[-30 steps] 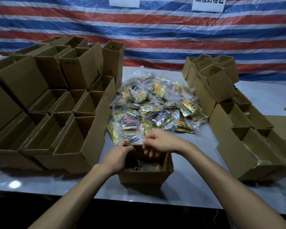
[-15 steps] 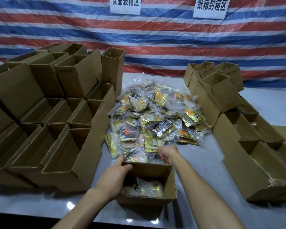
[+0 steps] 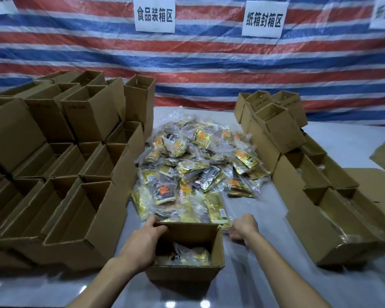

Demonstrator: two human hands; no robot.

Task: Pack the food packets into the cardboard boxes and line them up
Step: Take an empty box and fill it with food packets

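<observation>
Box [image 3: 182,274] stood upright on the table [image 3: 273,216] nearest the person, mouth up, its long axis running left to right. It was one box, with at least two packets [image 3: 189,255] inside. Left hand [image 3: 142,243] clasped its left wall, thumb at the far corner. Right hand [image 3: 245,225] hung just right of the box, fingers curled and blurred; whether it held anything could not be told. Just beyond lay one pile [image 3: 196,165] of packets, too many to count, between two groups of stacked cartons [image 3: 93,210].

Matt brown cardboard boxes [image 3: 185,272]; glossy, crinkled clear-plastic packets [image 3: 200,165] with gold foil; smooth, faintly reflective grey table [image 3: 265,218]; woven plastic tarp [image 3: 209,63].
</observation>
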